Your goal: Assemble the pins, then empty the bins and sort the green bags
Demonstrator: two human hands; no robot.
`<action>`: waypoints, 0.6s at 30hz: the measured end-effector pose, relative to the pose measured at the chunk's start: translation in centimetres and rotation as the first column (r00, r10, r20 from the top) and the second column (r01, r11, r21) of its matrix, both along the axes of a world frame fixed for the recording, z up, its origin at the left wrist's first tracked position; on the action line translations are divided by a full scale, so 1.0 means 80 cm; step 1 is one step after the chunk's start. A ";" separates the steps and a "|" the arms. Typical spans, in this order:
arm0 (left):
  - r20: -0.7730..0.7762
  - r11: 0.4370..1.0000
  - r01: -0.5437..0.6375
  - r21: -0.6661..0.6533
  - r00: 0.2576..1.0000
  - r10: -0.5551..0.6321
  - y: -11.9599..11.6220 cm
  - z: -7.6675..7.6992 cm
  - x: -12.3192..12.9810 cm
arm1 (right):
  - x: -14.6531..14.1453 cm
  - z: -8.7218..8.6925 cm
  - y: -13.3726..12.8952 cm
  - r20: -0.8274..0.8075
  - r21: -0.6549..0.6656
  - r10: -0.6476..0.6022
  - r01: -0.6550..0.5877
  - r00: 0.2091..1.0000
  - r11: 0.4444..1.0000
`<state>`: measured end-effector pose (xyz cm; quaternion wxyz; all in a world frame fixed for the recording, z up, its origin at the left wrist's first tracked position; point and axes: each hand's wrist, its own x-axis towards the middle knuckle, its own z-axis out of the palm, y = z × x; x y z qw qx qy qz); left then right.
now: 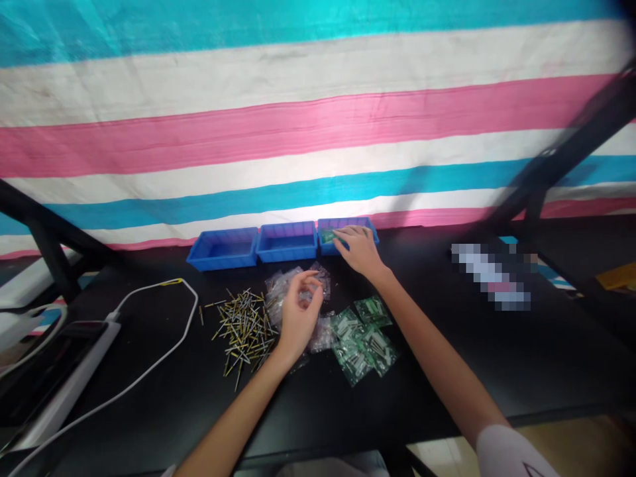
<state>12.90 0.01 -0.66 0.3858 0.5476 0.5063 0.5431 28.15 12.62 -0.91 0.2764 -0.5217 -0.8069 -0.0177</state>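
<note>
Right hand (358,250), fingers spread, lays a green packet (328,235) in the rightmost blue bin (370,228); left hand (298,315) pinches a clear bag (320,281) beside loose rivets (243,328).

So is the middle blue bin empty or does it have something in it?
Empty, as far as visible: the middle blue bin shows only bare blue floor, though its near wall hides part.

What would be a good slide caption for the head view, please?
Right hand reaching into the rightmost blue bin; left hand over clear bags.
</note>
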 end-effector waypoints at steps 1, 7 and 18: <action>-0.061 1.000 0.019 0.025 0.998 -0.017 -0.001 0.000 0.000 | -0.001 0.001 -0.001 0.020 -0.013 0.004 -0.004 1.000 1.000; -0.563 0.895 0.368 0.253 0.808 -0.173 -0.017 0.007 0.005 | 0.001 0.025 -0.011 0.044 -0.092 0.032 -0.028 0.999 0.995; -0.867 0.602 0.779 0.175 0.411 -0.281 -0.071 -0.017 0.049 | 0.019 0.090 -0.046 0.019 -0.484 0.186 -0.154 0.982 0.861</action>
